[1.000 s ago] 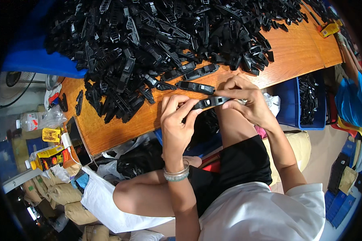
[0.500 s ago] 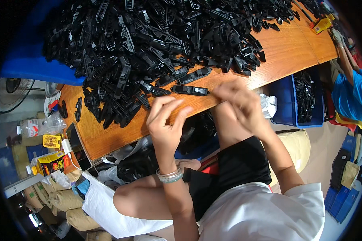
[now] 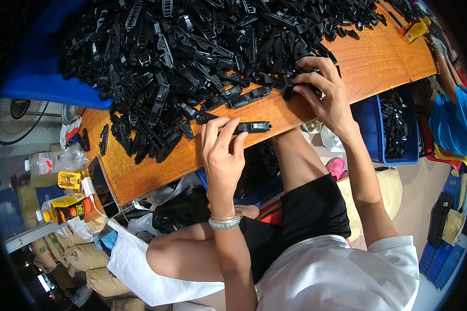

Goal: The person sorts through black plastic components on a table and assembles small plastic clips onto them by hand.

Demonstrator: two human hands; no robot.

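Observation:
On the wooden table point(image 3: 166, 179) lies a long black plastic part point(image 3: 254, 127) near the front edge. My left hand point(image 3: 223, 150) has its thumb and fingers closed around the left end of that part. Farther right, my right hand point(image 3: 327, 96) is at the front border of a large heap of black plastic parts point(image 3: 192, 57). Its thumb and forefinger pinch a small dark part point(image 3: 289, 93) there, partly hidden by the fingertips. Another long black part point(image 3: 249, 97) rests between the heap and the left hand.
A blue bin point(image 3: 371, 129) holding more black parts stands right of the table. A yellow bottle point(image 3: 70, 207) and a clear bottle point(image 3: 40, 163) are at the left, near a fan point(image 3: 23, 116). A person in a blue shirt point(image 3: 451, 124) is at the far right.
My right hand has moved up and right from the table edge to the heap. My left hand has shifted slightly right and closed on the long part, which sits a little lower.

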